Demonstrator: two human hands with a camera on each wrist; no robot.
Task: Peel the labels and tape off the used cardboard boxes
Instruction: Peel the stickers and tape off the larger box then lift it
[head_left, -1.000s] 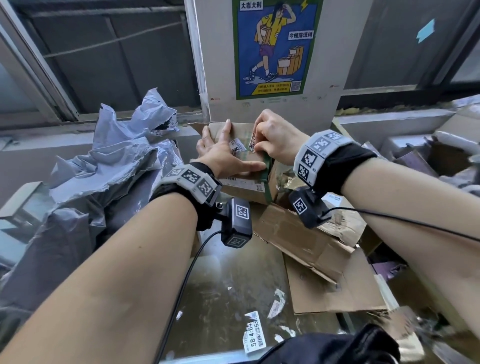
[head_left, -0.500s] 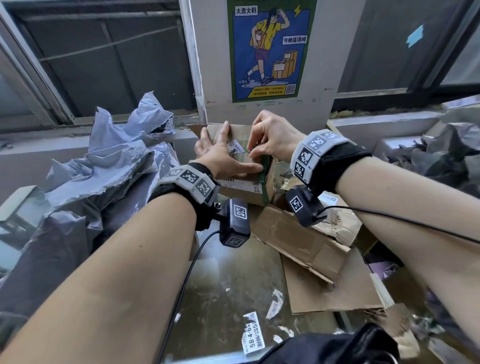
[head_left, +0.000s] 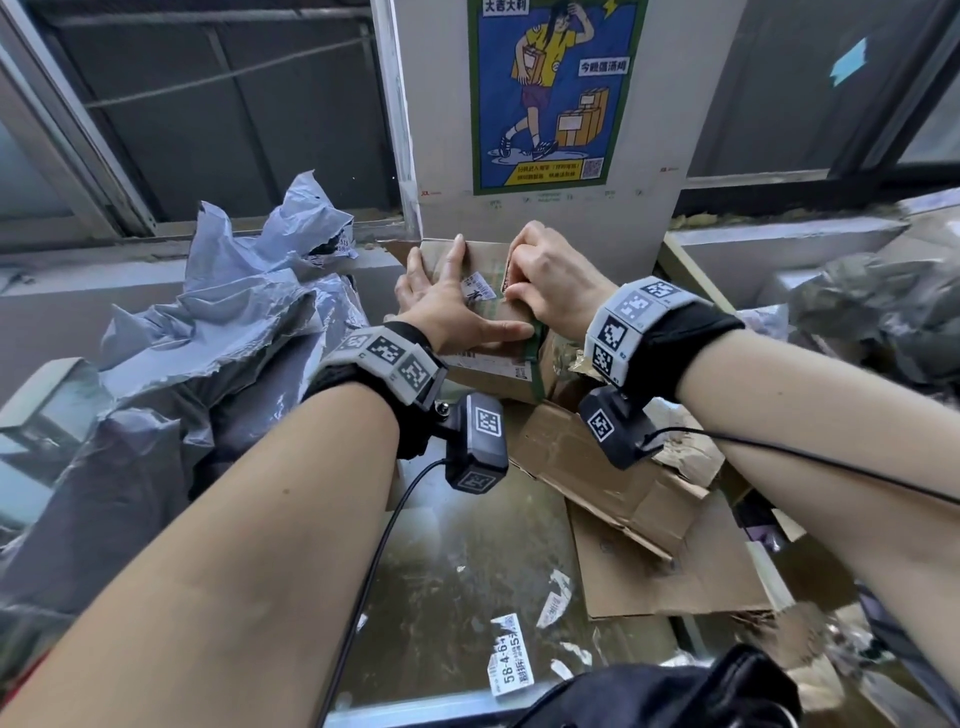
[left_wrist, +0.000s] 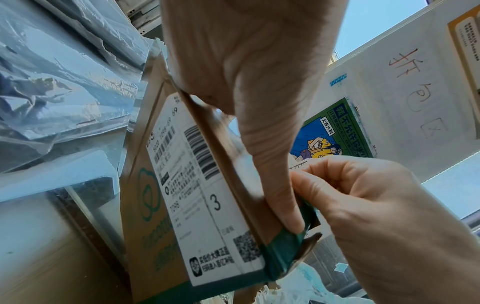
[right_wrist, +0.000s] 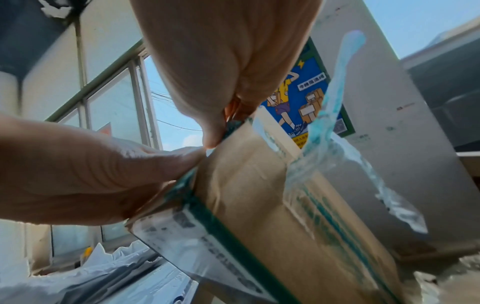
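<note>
Cardboard box (head_left: 485, 332) stays propped on the pile against the pillar, left hand (head_left: 447, 312) still pressing flat on its top, while the right hand (head_left: 553, 283), pinching a label edge (head_left: 511, 275), has lifted slightly, so peeling looks begun.

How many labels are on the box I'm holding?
2: a shipping label on the box's near side, and a small torn label on top beside the left hand. The strip the right hand pinches may be another; far faces are hidden.
</note>
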